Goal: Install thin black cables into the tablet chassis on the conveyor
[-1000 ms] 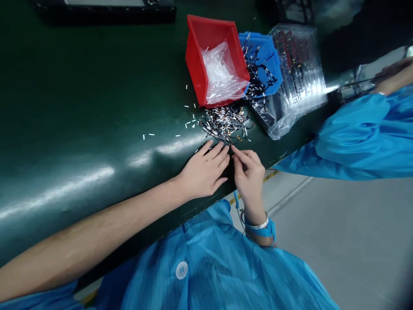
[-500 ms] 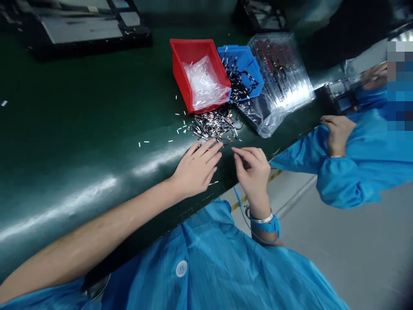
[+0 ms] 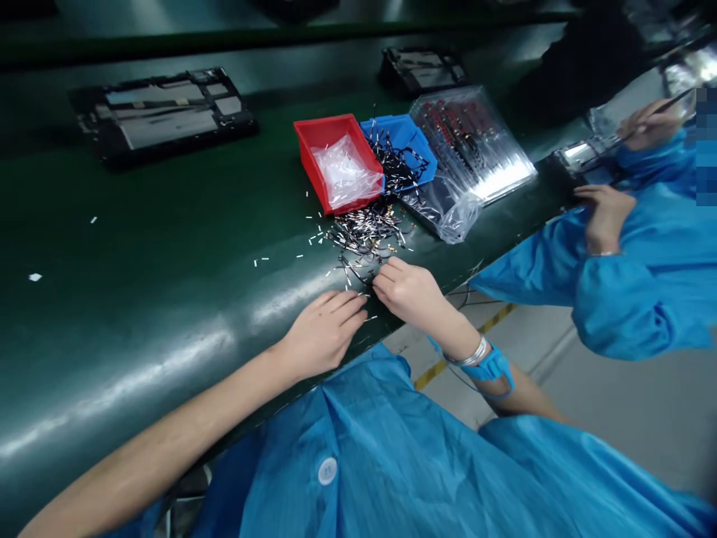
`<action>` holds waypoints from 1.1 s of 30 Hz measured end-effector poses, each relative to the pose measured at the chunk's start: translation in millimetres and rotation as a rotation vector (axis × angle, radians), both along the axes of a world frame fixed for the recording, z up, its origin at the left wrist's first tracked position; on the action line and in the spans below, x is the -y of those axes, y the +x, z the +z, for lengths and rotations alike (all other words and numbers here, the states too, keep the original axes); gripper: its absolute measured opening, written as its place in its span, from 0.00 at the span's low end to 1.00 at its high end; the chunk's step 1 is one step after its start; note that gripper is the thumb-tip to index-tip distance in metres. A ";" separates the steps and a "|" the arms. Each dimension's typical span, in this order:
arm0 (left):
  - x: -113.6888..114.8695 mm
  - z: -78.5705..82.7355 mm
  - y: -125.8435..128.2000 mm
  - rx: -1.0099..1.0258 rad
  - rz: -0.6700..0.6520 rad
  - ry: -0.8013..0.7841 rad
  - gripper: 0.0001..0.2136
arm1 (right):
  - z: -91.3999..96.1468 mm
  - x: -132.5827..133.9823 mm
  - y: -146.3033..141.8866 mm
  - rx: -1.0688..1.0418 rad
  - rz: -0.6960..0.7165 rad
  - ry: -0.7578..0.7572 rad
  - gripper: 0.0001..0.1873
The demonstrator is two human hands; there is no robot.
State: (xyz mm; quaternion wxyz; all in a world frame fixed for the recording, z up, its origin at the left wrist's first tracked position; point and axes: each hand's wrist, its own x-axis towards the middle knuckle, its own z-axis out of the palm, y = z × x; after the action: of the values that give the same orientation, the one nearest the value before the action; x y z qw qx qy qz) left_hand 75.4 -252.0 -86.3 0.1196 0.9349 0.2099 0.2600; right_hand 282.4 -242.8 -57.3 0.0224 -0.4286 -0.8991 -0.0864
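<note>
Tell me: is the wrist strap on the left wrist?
No, the strap is on the wrist of the right hand, not the left hand.

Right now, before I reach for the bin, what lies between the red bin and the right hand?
In the head view, a loose heap of small black-and-silver wired parts lies between the red bin and the right hand.

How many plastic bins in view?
2: a red bin touching a blue bin, both on the green work surface. Others could be hidden behind the clear plastic bag.
</note>
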 end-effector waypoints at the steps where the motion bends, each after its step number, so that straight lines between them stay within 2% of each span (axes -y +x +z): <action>1: 3.3 -1.7 -0.4 -0.034 -0.013 0.016 0.13 | 0.1 -0.2 0.0 0.004 -0.001 -0.002 0.10; 6: 6.9 -6.9 0.8 -0.062 -0.015 0.016 0.14 | 4.8 -1.0 -1.6 0.002 -0.025 -0.031 0.08; 12: 6.0 -10.6 0.9 -0.071 -0.022 -0.029 0.14 | 5.4 -6.2 -17.7 0.093 -0.071 -0.120 0.09; 14: 7.0 -11.5 0.6 -0.064 -0.030 -0.058 0.13 | 6.8 -6.7 -19.1 0.077 -0.075 -0.079 0.09; 17: 5.4 -7.2 -2.2 0.033 -0.029 -0.147 0.13 | 17.1 -5.6 -14.2 -0.041 -0.071 0.083 0.10; 20: -4.4 5.8 -9.7 0.264 0.089 -0.371 0.13 | 35.3 -4.2 -9.4 -0.279 -0.045 0.231 0.09; 23: -20.8 22.2 -20.1 0.527 0.239 -0.803 0.12 | 50.1 -5.3 -13.3 -0.451 0.069 0.288 0.08; 24: -26.4 27.1 -23.5 0.593 0.236 -0.998 0.14 | 52.8 -6.7 -16.6 -0.460 0.125 0.298 0.07; 26: -35.7 35.5 -29.4 0.643 0.138 -1.388 0.19 | 55.1 -10.9 -25.0 -0.423 0.225 0.320 0.08; 28: -41.6 42.0 -34.3 0.624 0.021 -1.638 0.22 | 55.5 -16.7 -33.6 -0.368 0.289 0.355 0.08; 30: -44.7 47.0 -38.4 0.618 -0.018 -1.718 0.20 | 56.0 -23.3 -40.5 -0.326 0.315 0.384 0.09; 33: -47.5 52.3 -43.9 0.650 -0.017 -1.718 0.18 | 58.3 -32.5 -46.2 -0.296 0.336 0.402 0.10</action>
State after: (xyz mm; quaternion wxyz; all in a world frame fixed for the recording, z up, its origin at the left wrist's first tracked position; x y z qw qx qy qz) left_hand 31.6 -204.5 -34.0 0.8285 0.4071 0.2799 0.2638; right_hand 236.2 -210.3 1.0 0.2518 -0.2686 -0.9093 -0.1942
